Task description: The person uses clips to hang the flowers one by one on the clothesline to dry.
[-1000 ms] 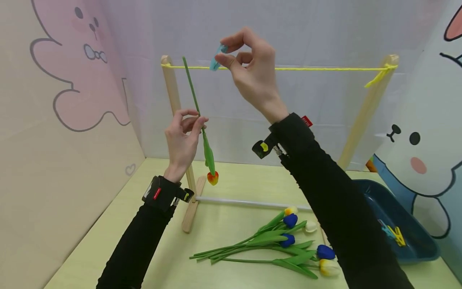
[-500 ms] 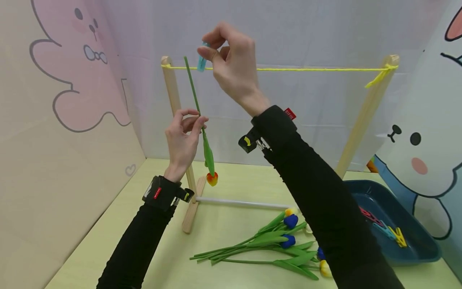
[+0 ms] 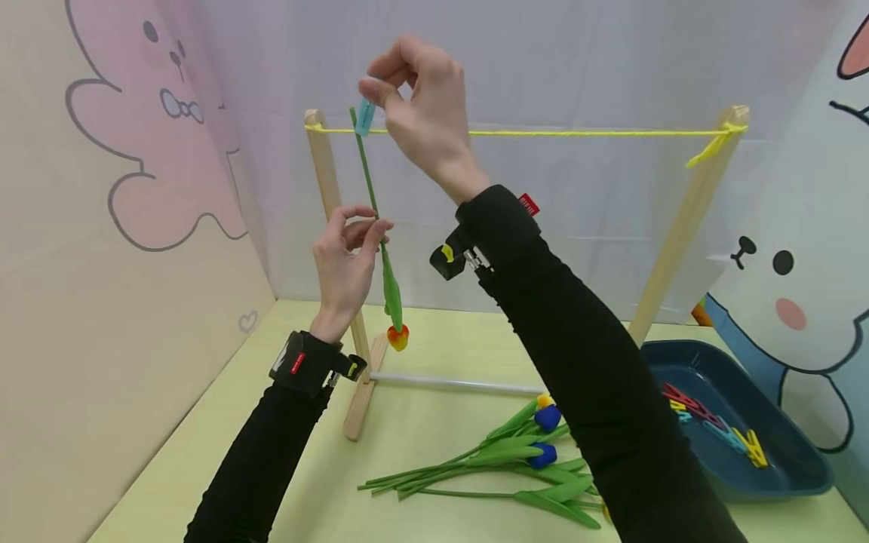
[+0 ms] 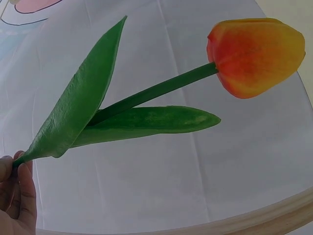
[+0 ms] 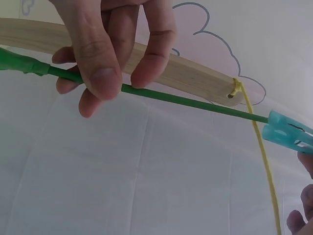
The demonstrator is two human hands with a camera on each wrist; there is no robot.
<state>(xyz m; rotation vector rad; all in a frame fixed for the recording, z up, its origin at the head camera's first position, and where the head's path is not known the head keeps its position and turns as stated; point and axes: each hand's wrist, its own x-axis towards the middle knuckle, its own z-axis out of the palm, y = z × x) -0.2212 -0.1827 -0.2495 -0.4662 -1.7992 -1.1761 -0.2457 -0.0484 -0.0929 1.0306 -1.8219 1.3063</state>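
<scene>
An orange-red and yellow artificial tulip (image 3: 398,338) hangs with its blossom down. My left hand (image 3: 344,260) pinches its green stem midway between thumb and fingers. Its upper end crosses the yellow string (image 3: 577,133). Up there my right hand (image 3: 426,113) pinches a light-blue clothespin (image 3: 364,118) by one end. In the right wrist view the clothespin (image 5: 286,131) meets the tip of the stem (image 5: 195,104) close to the string; whether it clamps either, I cannot tell. The left wrist view shows the blossom (image 4: 257,58) and two leaves (image 4: 78,98) beyond my fingers.
A wooden post (image 3: 322,162) on the left and another post (image 3: 689,219) on the right carry the string. Several tulips (image 3: 502,456) lie on the table (image 3: 305,483). The dark blue tray (image 3: 801,467) at right contains red, blue and yellow clothespins (image 3: 726,435).
My right hand has moved left with the clothespin, from clear of the stem to its upper end. The left hand and the tulip have stayed nearly still.
</scene>
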